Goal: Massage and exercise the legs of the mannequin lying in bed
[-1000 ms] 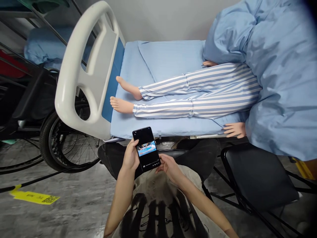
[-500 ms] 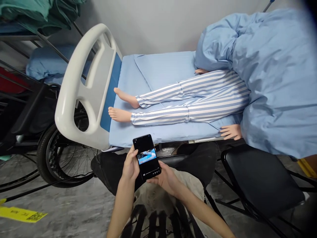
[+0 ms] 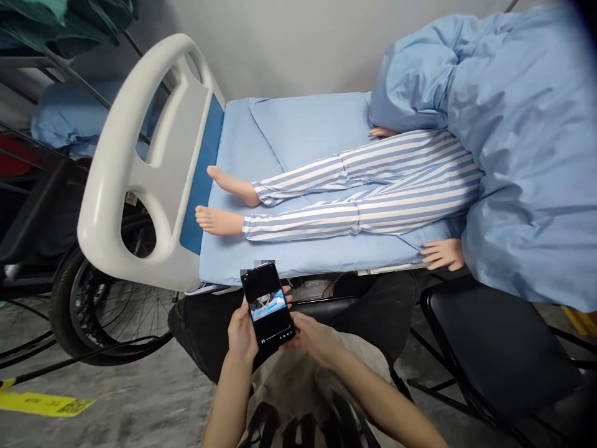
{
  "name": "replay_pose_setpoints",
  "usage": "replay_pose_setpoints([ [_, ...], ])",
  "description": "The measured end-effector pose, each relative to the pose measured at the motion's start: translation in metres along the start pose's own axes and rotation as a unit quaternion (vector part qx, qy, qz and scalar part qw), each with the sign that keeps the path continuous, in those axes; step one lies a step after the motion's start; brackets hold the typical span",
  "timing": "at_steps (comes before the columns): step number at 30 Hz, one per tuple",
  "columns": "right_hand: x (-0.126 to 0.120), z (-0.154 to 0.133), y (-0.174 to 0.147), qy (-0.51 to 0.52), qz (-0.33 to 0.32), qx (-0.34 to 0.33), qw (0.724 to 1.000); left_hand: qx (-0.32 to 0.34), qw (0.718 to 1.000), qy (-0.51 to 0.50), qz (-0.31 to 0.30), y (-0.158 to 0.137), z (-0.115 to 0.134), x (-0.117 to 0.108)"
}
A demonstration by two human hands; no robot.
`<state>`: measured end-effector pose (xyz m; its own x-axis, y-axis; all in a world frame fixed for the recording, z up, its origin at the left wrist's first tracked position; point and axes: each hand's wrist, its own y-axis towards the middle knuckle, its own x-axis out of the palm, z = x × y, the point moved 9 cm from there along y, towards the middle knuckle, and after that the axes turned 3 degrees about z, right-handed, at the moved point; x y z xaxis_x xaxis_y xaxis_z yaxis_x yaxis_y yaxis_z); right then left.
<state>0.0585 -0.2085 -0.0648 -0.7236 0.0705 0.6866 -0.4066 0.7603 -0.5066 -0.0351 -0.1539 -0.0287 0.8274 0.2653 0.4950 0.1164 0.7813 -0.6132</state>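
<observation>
A black smartphone (image 3: 267, 336) is held upright over my lap, with a video picture across the middle of its lit screen. My left hand (image 3: 242, 333) grips it from the left side, and its fingertips show past the right edge. At the lower right corner, my right hand (image 3: 312, 336) holds the phone too, with some fingers hidden behind it. Beyond the phone, a manikin-like figure in blue-and-white striped trousers (image 3: 308, 221) lies on a bed with a light blue sheet (image 3: 289, 258). Its bare feet (image 3: 219, 221) point left.
A bulky blue quilt (image 3: 527, 162) covers the figure's upper part. The white footboard (image 3: 107, 180) rises at the left, beside a wheelchair wheel (image 3: 69, 311). A black folding chair (image 3: 504, 348) stands at the right. A yellow tag (image 3: 46, 403) hangs at the lower left.
The phone has shifted slightly left and down in my hands, and left fingertips now show past its right edge. The picture on its screen has changed. My view has moved a little.
</observation>
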Motion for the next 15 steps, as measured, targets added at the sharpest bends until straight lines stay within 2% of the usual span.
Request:
replay_pose_setpoints([
  [3, -0.033, -0.036, 0.017, -0.145, 0.076, -0.057, 0.985, -0.002, 0.999, -0.022, 0.04, 0.001, 0.002, -0.019],
  [6, -0.045, -0.101, 0.034, -0.298, 0.122, -0.169, 0.932, 0.005, 0.998, -0.045, 0.039, -0.001, 0.008, -0.029],
  [8, -0.037, -0.145, 0.046, -0.391, 0.129, -0.239, 0.879, 0.004, 0.999, -0.05, 0.02, -0.003, 0.01, -0.03],
  [11, -0.01, -0.201, 0.065, -0.512, 0.125, -0.319, 0.788, -0.003, 0.999, -0.042, -0.001, -0.005, 0.011, -0.027],
  [13, 0.012, -0.233, 0.079, -0.566, 0.116, -0.362, 0.731, -0.003, 0.999, -0.04, -0.008, -0.006, 0.011, -0.023],
  [15, 0.029, -0.263, 0.092, -0.588, 0.13, -0.402, 0.689, 0.004, 0.999, -0.047, -0.004, -0.008, 0.012, -0.018],
])
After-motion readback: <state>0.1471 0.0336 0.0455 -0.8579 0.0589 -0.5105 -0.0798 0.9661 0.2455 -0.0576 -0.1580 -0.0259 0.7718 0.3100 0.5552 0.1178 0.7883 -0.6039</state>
